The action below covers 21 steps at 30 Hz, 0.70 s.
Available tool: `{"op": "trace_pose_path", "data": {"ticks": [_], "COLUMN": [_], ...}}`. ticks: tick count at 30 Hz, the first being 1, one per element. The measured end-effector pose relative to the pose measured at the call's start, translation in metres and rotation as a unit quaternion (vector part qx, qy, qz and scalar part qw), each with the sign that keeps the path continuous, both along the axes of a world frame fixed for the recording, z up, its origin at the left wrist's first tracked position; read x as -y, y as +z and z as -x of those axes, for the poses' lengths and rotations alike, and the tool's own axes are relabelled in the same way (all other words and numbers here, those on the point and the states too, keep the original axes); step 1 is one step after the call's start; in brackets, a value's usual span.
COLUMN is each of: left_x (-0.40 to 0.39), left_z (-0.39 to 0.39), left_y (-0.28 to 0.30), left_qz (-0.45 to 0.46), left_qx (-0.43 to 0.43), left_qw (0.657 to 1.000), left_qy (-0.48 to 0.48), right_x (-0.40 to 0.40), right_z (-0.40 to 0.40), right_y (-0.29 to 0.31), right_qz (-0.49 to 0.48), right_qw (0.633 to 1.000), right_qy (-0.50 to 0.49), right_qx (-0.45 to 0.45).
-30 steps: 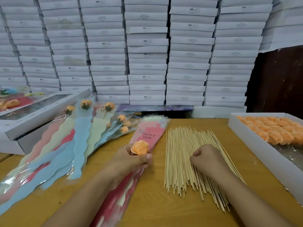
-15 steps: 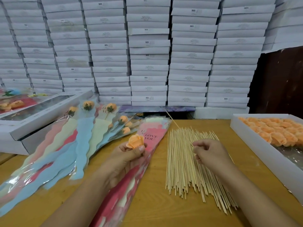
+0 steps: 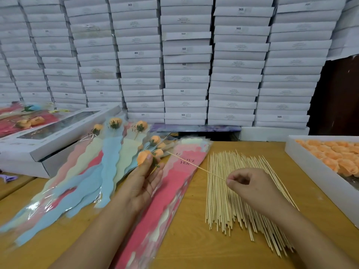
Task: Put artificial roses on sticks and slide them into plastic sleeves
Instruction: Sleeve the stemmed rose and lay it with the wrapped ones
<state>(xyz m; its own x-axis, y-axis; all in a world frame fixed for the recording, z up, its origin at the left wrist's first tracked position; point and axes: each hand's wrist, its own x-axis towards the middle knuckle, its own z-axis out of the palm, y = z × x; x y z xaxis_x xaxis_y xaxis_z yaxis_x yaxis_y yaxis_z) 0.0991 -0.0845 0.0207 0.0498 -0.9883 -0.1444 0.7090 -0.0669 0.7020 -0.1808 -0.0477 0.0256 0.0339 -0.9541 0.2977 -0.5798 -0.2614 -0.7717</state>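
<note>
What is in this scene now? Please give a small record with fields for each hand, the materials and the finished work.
left hand: left hand holds an orange rose at its fingers
right hand: right hand pinches one stick, tip aimed toward the rose
stick on rose: not yet
stick pile: loose sticks on the table
empty sleeves: pink stack under the left hand
rose supply: white box at right
finished work: sleeved roses fanned at left

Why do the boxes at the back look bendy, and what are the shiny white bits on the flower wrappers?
Head view: the wide-angle lens bows the stacked boxes outward toward the edges; the clear sleeves catch the light, giving white glints; the lower left corner is smeared and blurry, while the stick in the right hand looks sharp.
</note>
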Motion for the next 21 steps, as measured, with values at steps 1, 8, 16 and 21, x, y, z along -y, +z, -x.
{"op": "trace_pose_path", "data": {"ticks": [1,8,16,21], "left_x": [0.0005,0.0016,0.001,0.0012], "left_z": [-0.0008,-0.0019,0.001,0.0005], "left_y": [0.0002,0.001,0.0008,-0.0001], "left_qz": [-0.003,-0.016,-0.009,-0.006], "left_qx": [-0.011,-0.051,-0.032,-0.028], "left_qw": [1.0,0.998,0.999,0.999], "left_qy": [0.009,0.038,0.026,0.02], "right_x": [0.0,0.0008,0.0008,0.0008], "right_z": [-0.0002,-0.0005,-0.0014,-0.0015], "right_y": [-0.0002,-0.0022,-0.0036,-0.0043], "right_qz": [-0.002,-0.012,-0.021,-0.024], "right_qw": [1.0,0.999,0.998,0.998], "right_qy": [0.005,0.033,0.028,0.031], "right_qx": [-0.005,-0.036,-0.046,-0.046]}}
